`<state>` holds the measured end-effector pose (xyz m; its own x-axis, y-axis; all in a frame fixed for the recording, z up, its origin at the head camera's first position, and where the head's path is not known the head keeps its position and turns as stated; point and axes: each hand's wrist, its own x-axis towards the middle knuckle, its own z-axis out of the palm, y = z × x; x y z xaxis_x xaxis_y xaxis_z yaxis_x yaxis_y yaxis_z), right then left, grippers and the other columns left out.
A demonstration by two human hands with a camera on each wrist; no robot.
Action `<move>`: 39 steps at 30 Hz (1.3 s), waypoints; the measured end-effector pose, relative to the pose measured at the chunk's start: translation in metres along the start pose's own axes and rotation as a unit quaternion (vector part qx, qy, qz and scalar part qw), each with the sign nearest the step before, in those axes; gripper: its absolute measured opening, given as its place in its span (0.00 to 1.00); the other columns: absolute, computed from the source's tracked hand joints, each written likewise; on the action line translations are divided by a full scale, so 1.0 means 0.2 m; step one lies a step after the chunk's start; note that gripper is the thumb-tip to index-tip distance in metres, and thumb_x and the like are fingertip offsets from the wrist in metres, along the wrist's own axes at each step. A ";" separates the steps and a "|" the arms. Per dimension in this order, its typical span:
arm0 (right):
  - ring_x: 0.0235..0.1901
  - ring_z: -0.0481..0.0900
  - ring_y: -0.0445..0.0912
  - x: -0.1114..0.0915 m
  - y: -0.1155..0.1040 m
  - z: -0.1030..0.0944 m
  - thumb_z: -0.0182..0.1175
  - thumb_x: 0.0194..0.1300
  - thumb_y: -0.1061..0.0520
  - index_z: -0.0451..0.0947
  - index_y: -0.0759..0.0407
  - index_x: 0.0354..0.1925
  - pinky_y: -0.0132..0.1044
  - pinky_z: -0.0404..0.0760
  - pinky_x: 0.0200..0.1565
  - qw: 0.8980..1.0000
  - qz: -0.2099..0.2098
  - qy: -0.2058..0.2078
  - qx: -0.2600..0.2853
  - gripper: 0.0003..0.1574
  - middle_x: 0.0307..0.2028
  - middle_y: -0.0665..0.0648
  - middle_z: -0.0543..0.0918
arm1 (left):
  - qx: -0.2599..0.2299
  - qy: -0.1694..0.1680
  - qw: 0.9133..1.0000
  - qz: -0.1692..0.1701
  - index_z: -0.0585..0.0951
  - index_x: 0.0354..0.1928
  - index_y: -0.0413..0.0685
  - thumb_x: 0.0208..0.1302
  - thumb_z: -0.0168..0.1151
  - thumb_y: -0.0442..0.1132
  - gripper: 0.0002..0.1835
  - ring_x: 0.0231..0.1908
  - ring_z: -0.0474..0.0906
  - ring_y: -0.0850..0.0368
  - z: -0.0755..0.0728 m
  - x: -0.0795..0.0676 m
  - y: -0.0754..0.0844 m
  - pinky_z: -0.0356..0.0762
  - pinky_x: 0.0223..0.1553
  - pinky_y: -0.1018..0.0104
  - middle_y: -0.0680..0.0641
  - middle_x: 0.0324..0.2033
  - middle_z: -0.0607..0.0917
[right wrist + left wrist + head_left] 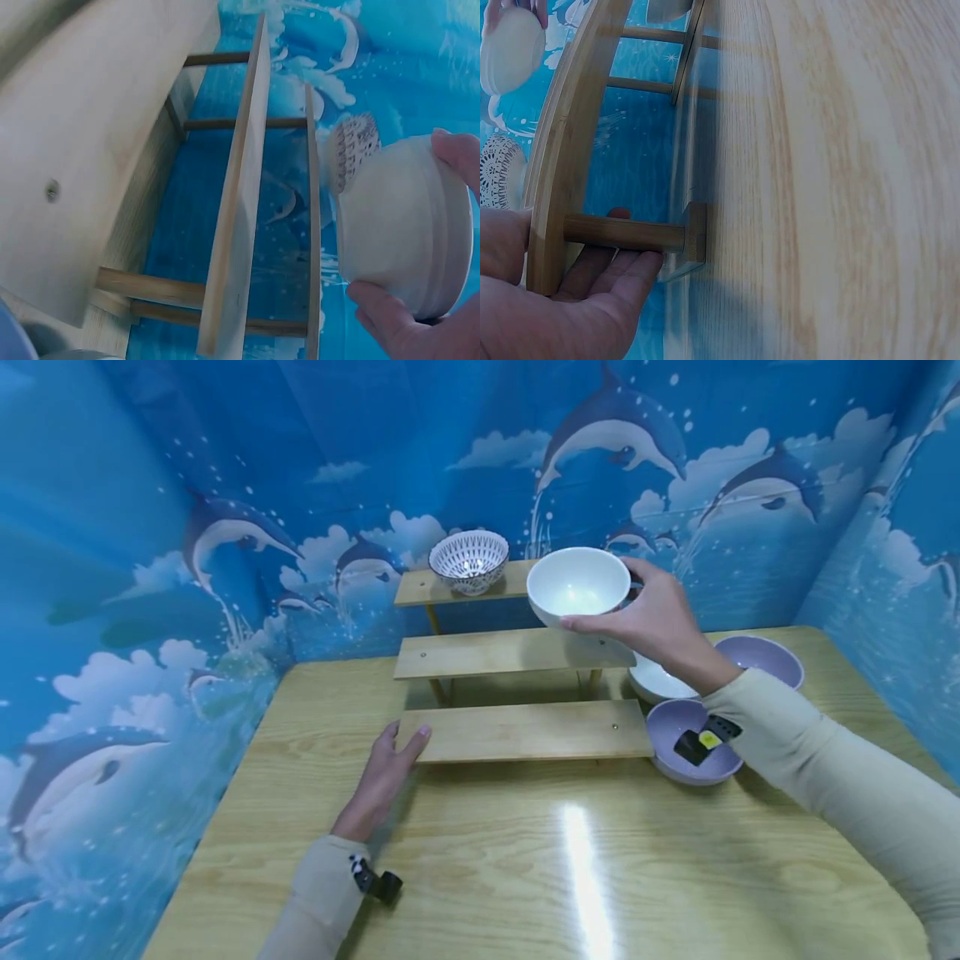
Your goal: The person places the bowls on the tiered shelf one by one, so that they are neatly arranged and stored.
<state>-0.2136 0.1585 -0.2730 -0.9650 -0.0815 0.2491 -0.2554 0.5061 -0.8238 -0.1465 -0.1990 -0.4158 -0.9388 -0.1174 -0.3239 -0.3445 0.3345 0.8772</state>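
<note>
My right hand (660, 614) grips a white bowl (577, 583) by its right side, thumb at the near rim. The bowl is in the air over the right half of a three-step wooden shelf (517, 652); in the right wrist view its pale outer wall (397, 225) overlaps a patterned bowl. With the thumb on top and the fingers underneath, my left hand (386, 772) holds the left end of the lowest step. Its fingers (622, 277) lie beside a round wooden post (626, 232) in the left wrist view. On the top step, left of centre, sits the black-and-white patterned bowl (469, 562).
Right of the shelf, a purple bowl (693, 768) stands near the lowest step's end. Behind it are a white bowl (660, 681), partly hidden by my right arm, and another purple bowl (772, 660). A blue dolphin-print cloth (375, 443) hangs around the wooden table (487, 860).
</note>
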 end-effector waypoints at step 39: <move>0.63 0.73 0.52 0.43 0.02 0.16 0.78 0.48 0.32 0.62 0.58 0.74 0.45 0.79 0.61 0.996 0.071 0.040 0.028 0.65 0.67 0.59 0.72 | 0.003 0.005 1.000 -0.005 0.44 0.81 0.43 0.70 0.55 0.66 0.53 0.78 0.42 0.38 0.00 0.00 0.00 0.45 0.76 0.41 0.36 0.79 0.45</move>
<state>-0.2991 0.1262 -0.2723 -0.9844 0.0574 0.1661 -0.1218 0.4584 -0.8804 -0.1475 -0.1982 -0.4155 -0.9354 -0.1301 -0.3288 -0.3536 0.3392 0.8717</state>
